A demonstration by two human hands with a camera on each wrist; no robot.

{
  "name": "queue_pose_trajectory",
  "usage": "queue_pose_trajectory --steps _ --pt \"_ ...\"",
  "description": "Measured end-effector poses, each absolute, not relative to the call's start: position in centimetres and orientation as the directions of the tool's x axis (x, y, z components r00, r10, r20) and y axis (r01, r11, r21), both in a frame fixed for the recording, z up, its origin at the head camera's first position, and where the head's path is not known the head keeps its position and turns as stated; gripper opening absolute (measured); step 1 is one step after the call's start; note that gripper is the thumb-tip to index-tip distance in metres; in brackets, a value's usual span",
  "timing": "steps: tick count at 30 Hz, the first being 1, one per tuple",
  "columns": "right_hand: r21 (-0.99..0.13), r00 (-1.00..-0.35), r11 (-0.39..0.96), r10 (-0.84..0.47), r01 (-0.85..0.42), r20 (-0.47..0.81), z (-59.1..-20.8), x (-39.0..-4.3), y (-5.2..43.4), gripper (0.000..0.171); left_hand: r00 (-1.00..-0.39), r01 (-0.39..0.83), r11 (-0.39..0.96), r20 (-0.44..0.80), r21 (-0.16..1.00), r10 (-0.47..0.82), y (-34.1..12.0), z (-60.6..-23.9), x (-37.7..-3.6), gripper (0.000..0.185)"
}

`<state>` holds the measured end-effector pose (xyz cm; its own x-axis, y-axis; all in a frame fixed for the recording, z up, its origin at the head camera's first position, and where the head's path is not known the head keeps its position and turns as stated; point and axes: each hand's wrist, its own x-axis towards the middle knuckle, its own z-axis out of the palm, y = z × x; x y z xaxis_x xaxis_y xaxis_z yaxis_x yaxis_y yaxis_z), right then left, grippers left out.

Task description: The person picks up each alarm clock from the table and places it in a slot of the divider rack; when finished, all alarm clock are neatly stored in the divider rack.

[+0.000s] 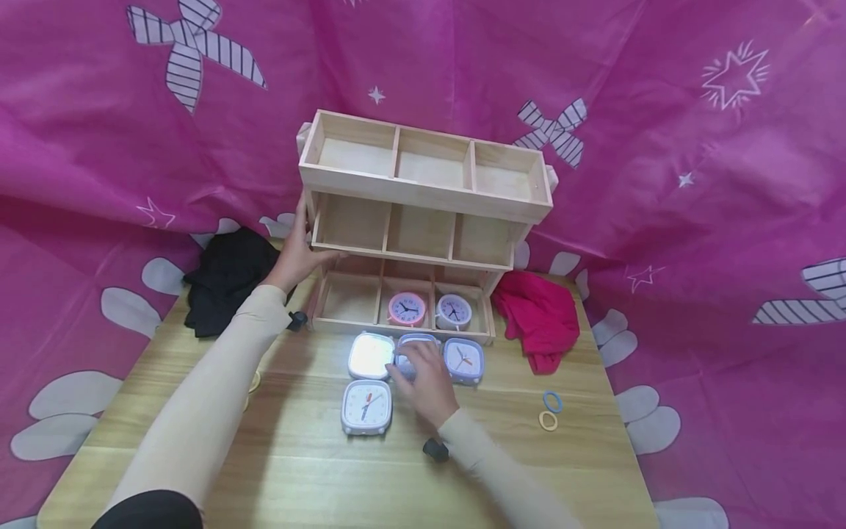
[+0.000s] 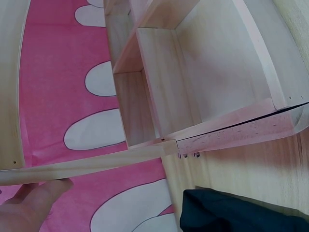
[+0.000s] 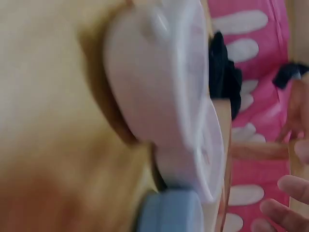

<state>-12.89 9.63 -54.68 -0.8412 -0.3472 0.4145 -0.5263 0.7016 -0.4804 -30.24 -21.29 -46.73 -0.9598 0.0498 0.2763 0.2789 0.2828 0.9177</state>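
Note:
A three-tier wooden shelf (image 1: 423, 192) stands at the back of the table. My left hand (image 1: 299, 253) grips its left side panel; a fingertip (image 2: 36, 200) shows under a wooden edge (image 2: 96, 164). A pink round clock (image 1: 406, 308) and a white round clock (image 1: 454, 311) sit in the bottom tier. In front lie several square clocks (image 1: 366, 406) (image 1: 371, 355) (image 1: 465, 360). My right hand (image 1: 423, 375) reaches over the middle one (image 1: 416, 341), covering its near part. The right wrist view is blurred; the fingertips (image 3: 289, 188) there look loose and apart from the blue clock (image 3: 169, 212).
A black cloth (image 1: 228, 279) lies left of the shelf and a red cloth (image 1: 537, 312) right of it. A blue hair tie (image 1: 552, 401) and a yellow one (image 1: 548, 420) lie at the right. Pink patterned fabric (image 1: 694, 220) surrounds the wooden table (image 1: 317, 470).

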Motion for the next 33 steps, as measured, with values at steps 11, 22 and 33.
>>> queue_pose_trajectory --steps 11,22,33 --pt "-0.46 -0.834 0.702 -0.513 -0.544 0.203 -57.4 -7.9 9.8 0.079 -0.967 0.254 0.281 0.251 0.926 0.046 -20.8 -44.9 -29.4 0.139" --pt "-0.512 -0.849 0.687 -0.491 -0.516 0.197 -59.6 -7.4 8.2 0.092 -0.959 0.276 0.301 0.281 0.913 0.025 -21.5 -47.4 -30.8 0.143" --pt "-0.524 -0.862 0.696 -0.477 -0.491 0.175 -60.9 -7.5 7.7 0.086 -0.964 0.259 0.315 0.267 0.913 0.02 -21.5 -47.5 -30.6 0.144"
